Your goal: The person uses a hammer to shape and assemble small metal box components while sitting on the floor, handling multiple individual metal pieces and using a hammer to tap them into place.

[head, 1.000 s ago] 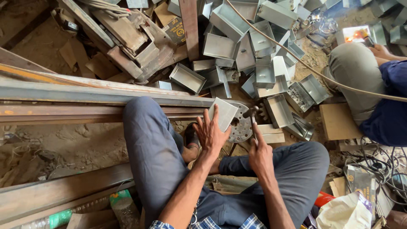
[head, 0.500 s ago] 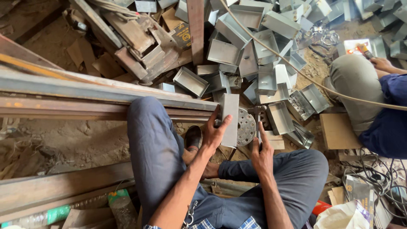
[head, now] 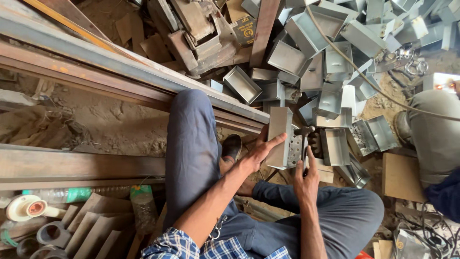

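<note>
I sit on the ground with my knees bent. My left hand [head: 256, 154] grips a grey metal box [head: 283, 137] with punched holes, held on edge in front of me. My right hand [head: 306, 178] is closed around the handle of a small hammer [head: 304, 139], whose head rests against the box near its top. A black sandal [head: 232, 146] on my foot shows just left of the box.
A heap of similar grey metal boxes [head: 330, 52] lies ahead and to the right. Long rusty steel beams [head: 110, 67] run across the left. A second person [head: 436, 139] crouches at the right edge. Plastic bottles [head: 72, 194] and pipe pieces lie lower left.
My left hand has turned the box more upright and pulled it closer. My right hand has brought the hammer up against the box.
</note>
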